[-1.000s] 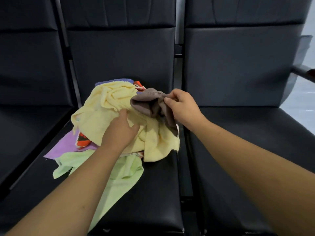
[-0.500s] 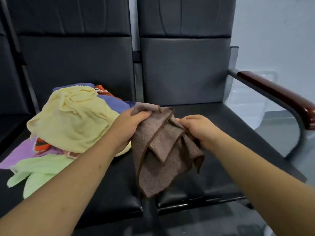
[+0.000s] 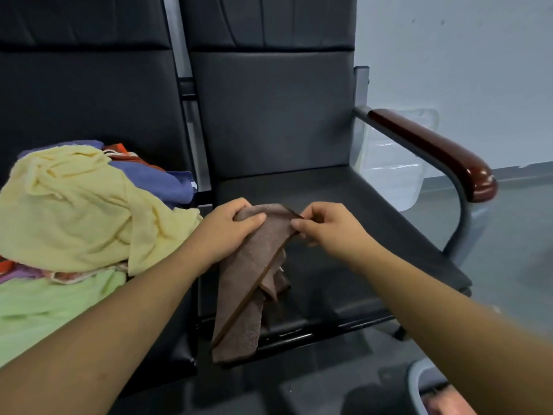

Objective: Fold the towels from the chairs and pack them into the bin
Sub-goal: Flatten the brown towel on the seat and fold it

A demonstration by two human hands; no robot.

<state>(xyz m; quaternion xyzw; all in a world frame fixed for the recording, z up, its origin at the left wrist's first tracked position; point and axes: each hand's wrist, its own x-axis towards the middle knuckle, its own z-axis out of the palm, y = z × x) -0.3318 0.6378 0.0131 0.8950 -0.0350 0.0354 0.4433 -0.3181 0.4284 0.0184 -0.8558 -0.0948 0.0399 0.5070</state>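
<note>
Brown towel, held up at its top end between both hands, over the seat of the right-hand black chair; from my remote view its body hangs in loose folds down past the seat's front edge, a darker hem running diagonally along its length. Left hand: fingers curled over the towel's bunched upper corner, gripping it. Right hand: thumb and forefinger pinched on the dark hem just beside the left hand, the other fingers curled behind. To the left, on the neighbouring chair's seat, a heap of unfolded cloth: a yellow towel uppermost, a blue towel and an orange scrap behind it, a pale green towel spread along the near side, a strip of lilac showing at the far left. The yellow towel's edge lies next to the left wrist. At right, the chair's dark red armrest on a grey metal frame; behind it, a translucent container standing on the floor against the pale wall. At the lower right corner, the grey rim of a tub, partly hidden by the right forearm; I cannot tell its contents.
</note>
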